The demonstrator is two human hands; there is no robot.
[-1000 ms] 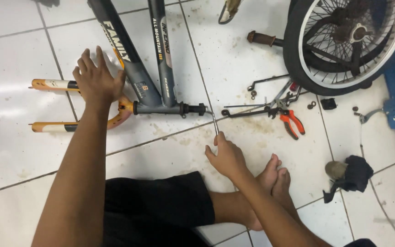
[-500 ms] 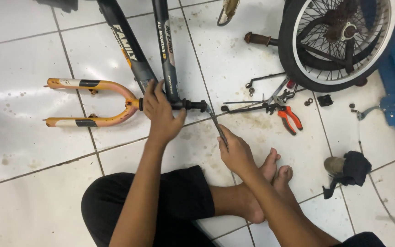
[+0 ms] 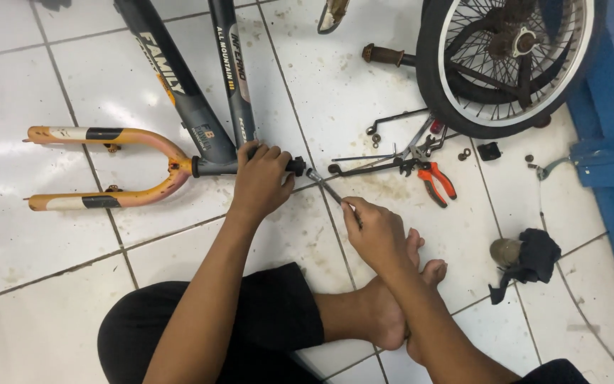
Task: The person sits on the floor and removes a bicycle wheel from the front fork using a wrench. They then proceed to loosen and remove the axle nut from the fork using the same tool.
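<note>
Left hand [image 3: 261, 178] clenched on bike frame [image 3: 232, 107] head tube lying on floor, right hand [image 3: 374, 231] grasping thin metal tool [image 3: 328, 188] near stem end; tool may slip off if frame rolls.

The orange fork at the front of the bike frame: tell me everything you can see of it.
The fork lies flat on the white tiled floor, its two legs pointing left. Its paint is worn orange with pinkish patches, and each leg carries white and black bands. The curved crown joins the dark grey frame at the head tube. The left hand grips the head tube just right of the crown; whether it touches the fork itself cannot be told.
</note>
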